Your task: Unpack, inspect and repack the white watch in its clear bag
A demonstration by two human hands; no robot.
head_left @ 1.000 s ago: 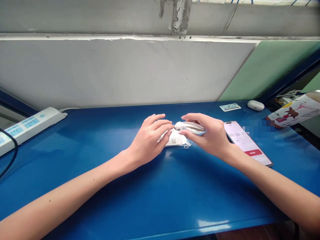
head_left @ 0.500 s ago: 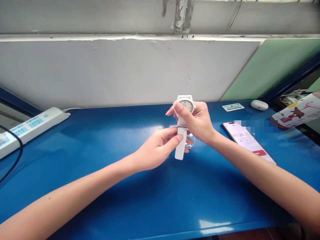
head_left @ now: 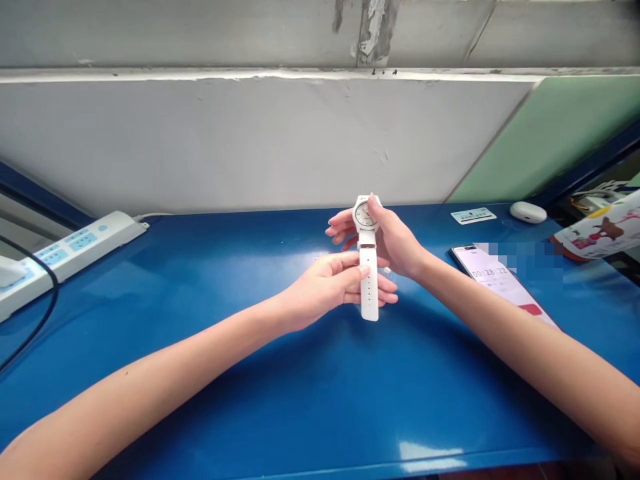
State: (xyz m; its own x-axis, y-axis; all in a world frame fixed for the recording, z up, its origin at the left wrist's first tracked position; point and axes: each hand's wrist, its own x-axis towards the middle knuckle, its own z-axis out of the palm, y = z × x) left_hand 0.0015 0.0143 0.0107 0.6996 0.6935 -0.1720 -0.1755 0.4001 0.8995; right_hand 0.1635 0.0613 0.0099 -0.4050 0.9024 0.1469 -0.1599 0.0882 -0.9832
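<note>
A white wristwatch (head_left: 369,283) is held up above the blue table, its dial at the top and its strap with a row of holes hanging down. My left hand (head_left: 325,287) pinches the strap, thumb in front and fingers behind it. My right hand (head_left: 397,243) grips the watch by its case, the thumb over the dial's right edge and the fingers reaching out behind to the left. Part of the dial and the back of the watch are hidden.
On the blue table (head_left: 300,413) a white power strip (head_left: 75,257) lies at the left with a black cable (head_left: 53,293). To the right are a phone (head_left: 505,277) showing a timer, a small card (head_left: 473,215), a white earbud case (head_left: 529,213) and a printed container (head_left: 600,230).
The right thumb has shifted up to the dial's edge, uncovering more of the face. The left fingers have spread out behind the strap, which now hangs straighter. The view has turned slightly left.
</note>
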